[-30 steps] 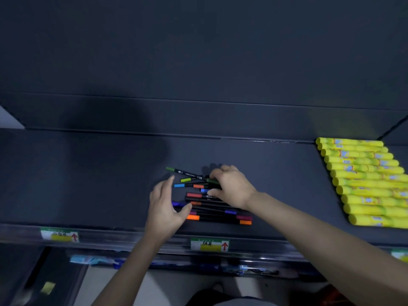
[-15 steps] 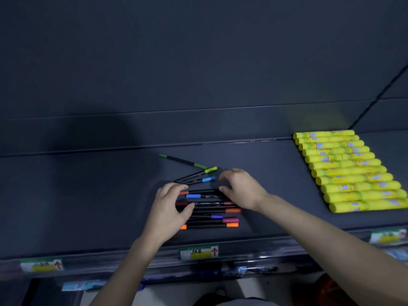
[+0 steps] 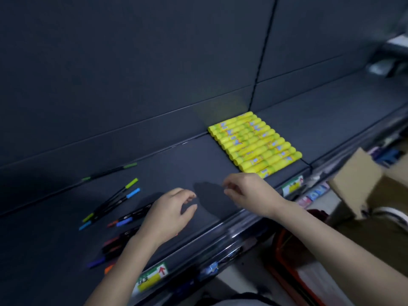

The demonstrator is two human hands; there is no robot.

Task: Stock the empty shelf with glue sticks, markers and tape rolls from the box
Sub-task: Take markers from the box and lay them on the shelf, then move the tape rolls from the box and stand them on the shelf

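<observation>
Several black markers with coloured caps (image 3: 114, 206) lie on the dark shelf (image 3: 189, 164) at the left, some in a row, three loose behind it. A tidy row of yellow glue sticks (image 3: 256, 142) lies at the back right of the shelf. My left hand (image 3: 170, 215) hovers just right of the marker row, fingers loosely curled and holding nothing. My right hand (image 3: 249, 195) hangs over bare shelf in front of the glue sticks, fingers relaxed and empty. An open cardboard box (image 3: 357, 182) stands at the right.
The shelf's front rail carries yellow-green price labels (image 3: 152, 279). A lower shelf with small goods (image 3: 209, 270) shows beneath. A red basket (image 3: 287, 261) sits on the floor at the lower right. A vertical seam (image 3: 262, 54) divides the back panel.
Both hands have lifted off the markers and moved right; the right hand now hangs near the glue sticks. The view has swung to the right, bringing the box into sight.
</observation>
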